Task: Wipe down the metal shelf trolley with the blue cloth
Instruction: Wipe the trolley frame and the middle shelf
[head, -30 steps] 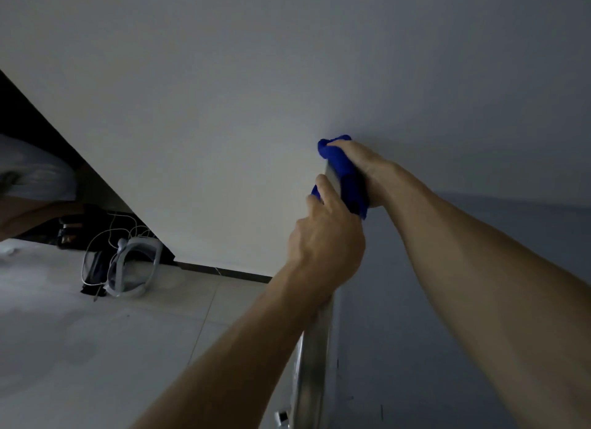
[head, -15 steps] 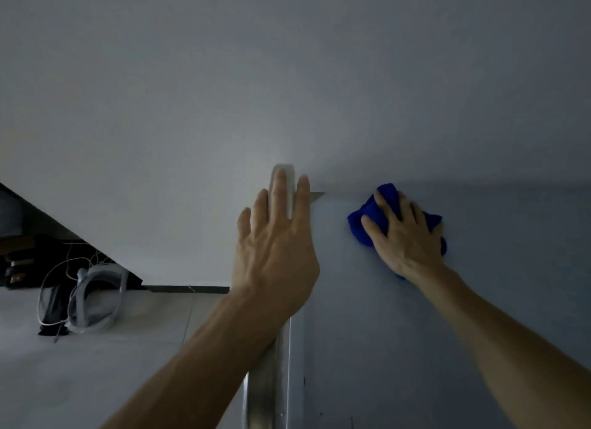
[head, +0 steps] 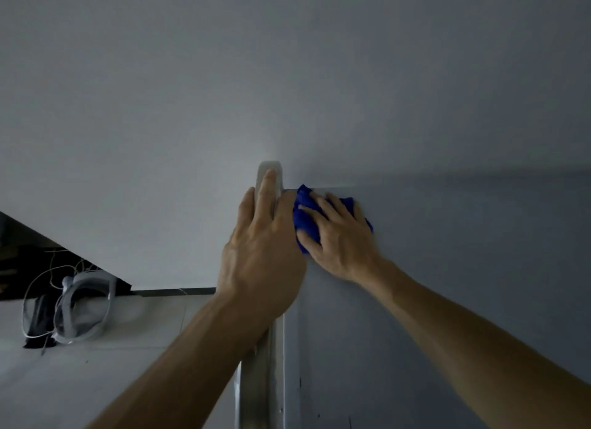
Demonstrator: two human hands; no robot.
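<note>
Nearest to us, the metal post (head: 260, 380) of the trolley rises from the bottom edge of the view, and the grey shelf (head: 415, 300) spreads to the right of it. Our left hand (head: 260, 256) lies along this post with the fingers straight and close together, the tips reaching almost to the post's top end; it steadies the frame and holds nothing.

Just beside it, on the shelf, our right hand (head: 343, 240) presses the blue cloth (head: 308, 220) flat against the surface, fingers spread wide over it. The cloth is bunched under the palm at the far left corner of the shelf, touching or almost touching the post; the light is dim, so we cannot tell which.

The post runs away from us, and the free surface lies to the right of the cloth and towards us. So we think the next stroke should go rightwards along the far edge, or back to us, and the right hand is the one to do it.

Farther away, on the floor at the left, lies a coil of cables (head: 68, 304), and behind everything is the pale wall (head: 287, 76).
</note>
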